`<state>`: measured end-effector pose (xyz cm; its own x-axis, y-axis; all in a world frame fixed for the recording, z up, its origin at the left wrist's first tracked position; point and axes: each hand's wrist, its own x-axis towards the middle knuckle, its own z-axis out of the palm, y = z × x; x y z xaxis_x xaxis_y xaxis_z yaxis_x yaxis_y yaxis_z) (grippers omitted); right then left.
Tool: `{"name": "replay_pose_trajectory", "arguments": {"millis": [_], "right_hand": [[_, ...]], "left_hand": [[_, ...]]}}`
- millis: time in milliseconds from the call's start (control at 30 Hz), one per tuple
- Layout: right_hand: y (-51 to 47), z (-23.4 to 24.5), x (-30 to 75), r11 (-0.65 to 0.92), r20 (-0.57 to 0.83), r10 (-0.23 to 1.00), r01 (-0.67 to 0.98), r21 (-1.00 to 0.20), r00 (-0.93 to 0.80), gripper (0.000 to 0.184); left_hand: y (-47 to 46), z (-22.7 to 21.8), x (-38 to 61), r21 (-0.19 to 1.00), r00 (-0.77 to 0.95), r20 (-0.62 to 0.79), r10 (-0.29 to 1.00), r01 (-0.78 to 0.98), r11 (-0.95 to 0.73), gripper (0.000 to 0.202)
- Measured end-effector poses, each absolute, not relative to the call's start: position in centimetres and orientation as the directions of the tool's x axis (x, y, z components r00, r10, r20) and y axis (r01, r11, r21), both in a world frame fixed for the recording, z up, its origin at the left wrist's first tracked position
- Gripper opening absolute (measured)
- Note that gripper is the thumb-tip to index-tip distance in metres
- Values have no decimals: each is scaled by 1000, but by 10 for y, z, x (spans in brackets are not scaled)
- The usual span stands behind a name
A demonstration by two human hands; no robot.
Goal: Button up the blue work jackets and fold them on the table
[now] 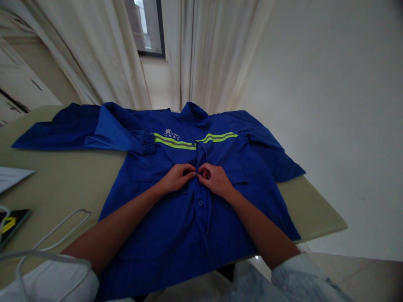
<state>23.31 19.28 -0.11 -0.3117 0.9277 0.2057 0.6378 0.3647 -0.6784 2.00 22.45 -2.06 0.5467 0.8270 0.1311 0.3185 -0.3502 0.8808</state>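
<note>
Fingers pinched on blue shirt placket, mid-chest

Pale curtains around a dark window, white wall, beige table

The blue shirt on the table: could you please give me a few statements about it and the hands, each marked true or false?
1. The blue shirt lies spread, front up, on the table. True.
2. The left hand and the right hand pinch the shirt's front opening, close together. True.
3. The chest stripes are orange. False: they are yellow-green.
4. The left hand holds the white cable. False: the cable lies apart on the table, off to the left.
</note>
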Motion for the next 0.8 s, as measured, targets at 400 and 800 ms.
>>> {"name": "replay_pose_trajectory", "arguments": {"millis": [400, 800], "right_hand": [[194, -5, 233, 359, 210, 929, 600, -715, -306, 12], [192, -2, 232, 409, 241, 907, 588, -698, -345, 15]], "left_hand": [[227, -29, 20, 760, 589, 193, 785, 416, -500, 16], [225, -25, 20, 839, 574, 167, 801, 344, -421, 15]]}}
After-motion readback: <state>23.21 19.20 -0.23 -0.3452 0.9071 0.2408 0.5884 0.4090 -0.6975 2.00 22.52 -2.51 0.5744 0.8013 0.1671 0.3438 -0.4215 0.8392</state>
